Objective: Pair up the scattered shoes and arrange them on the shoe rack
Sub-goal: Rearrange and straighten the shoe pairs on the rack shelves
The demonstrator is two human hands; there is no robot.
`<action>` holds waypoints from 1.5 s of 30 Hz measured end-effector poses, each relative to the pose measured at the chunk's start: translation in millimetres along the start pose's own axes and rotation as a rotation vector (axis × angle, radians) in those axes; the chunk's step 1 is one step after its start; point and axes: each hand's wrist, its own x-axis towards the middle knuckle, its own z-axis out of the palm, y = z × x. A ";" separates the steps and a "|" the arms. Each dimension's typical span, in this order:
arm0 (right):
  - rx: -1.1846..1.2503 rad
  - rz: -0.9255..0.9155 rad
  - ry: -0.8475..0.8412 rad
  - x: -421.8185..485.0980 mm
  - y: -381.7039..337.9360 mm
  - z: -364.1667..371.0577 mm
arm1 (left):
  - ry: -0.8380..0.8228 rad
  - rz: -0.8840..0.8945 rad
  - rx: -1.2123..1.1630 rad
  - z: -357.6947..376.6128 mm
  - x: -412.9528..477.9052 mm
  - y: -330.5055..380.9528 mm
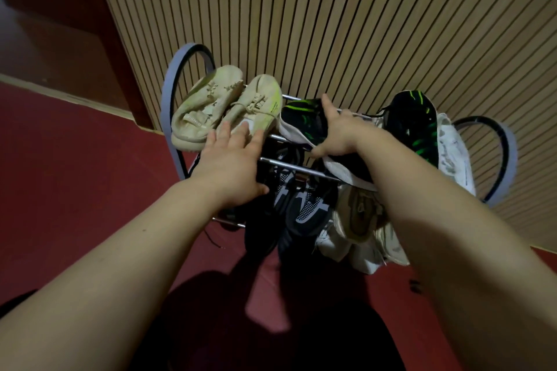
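A metal shoe rack (297, 168) with looped end frames stands against the slatted wall. Two beige knit sneakers (211, 102) lie side by side at the left of its top tier. My left hand (232, 159) reaches toward them with fingers straight, its fingertips at the heel of the right one. My right hand (340, 132) grips a black and green shoe with a white sole (301, 120) on the top tier. A matching black and green shoe (417, 126) lies at the right. Dark sneakers (298, 208) and cream sneakers (358, 220) sit on the lower tier.
The rack's left loop (168, 90) and right loop (509, 156) stick out at both ends. A red floor (75, 178) spreads to the left and in front. A wooden slatted wall (331, 24) runs right behind the rack. My dark-clothed legs are at the bottom.
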 end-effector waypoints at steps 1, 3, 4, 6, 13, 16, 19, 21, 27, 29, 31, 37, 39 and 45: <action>-0.027 -0.057 -0.008 -3.6 3.1 -5.2 | 0.005 -0.013 0.000 -0.9 -0.2 -2.2; -0.143 -0.149 -0.021 -11.9 9.7 -21.1 | 0.021 -0.023 -0.012 -2.9 0.2 -5.1; -0.218 -0.192 -0.024 -15.4 13.1 -29.6 | 0.028 -0.020 -0.020 -3.4 0.9 -5.6; -0.373 -0.297 -0.033 -20.8 18.1 -42.0 | 0.039 -0.013 -0.025 -3.0 3.9 -5.7; -0.672 -0.642 -0.003 -18.7 15.8 -17.8 | 0.009 0.062 -0.041 10.0 19.4 4.8; -0.754 -0.713 0.063 -22.3 14.1 -11.9 | 0.011 0.048 0.003 19.7 20.5 14.4; -0.824 -0.711 0.127 -25.9 18.1 -9.5 | 0.008 0.033 0.028 26.9 18.6 21.9; -0.766 -0.604 0.191 -28.4 24.9 -10.2 | 0.028 0.043 -0.013 31.2 18.8 24.0; -0.236 -0.362 0.218 -49.6 37.3 17.3 | 0.098 0.164 0.013 37.1 19.1 36.7; -0.091 -0.265 0.313 -58.4 41.8 25.9 | 0.082 0.183 -0.020 40.7 23.9 39.8; -0.007 -0.126 0.365 -65.6 49.6 32.1 | 0.084 0.210 -0.104 44.4 30.2 41.3; 0.115 0.208 0.293 -77.8 74.2 52.0 | 0.138 0.302 -0.271 49.6 44.4 51.1; 0.166 0.256 0.313 -80.2 80.6 54.4 | 0.152 0.317 -0.309 52.9 49.6 57.9; 0.317 0.364 0.281 -87.9 83.6 55.1 | 0.197 0.308 -0.411 62.2 62.7 79.7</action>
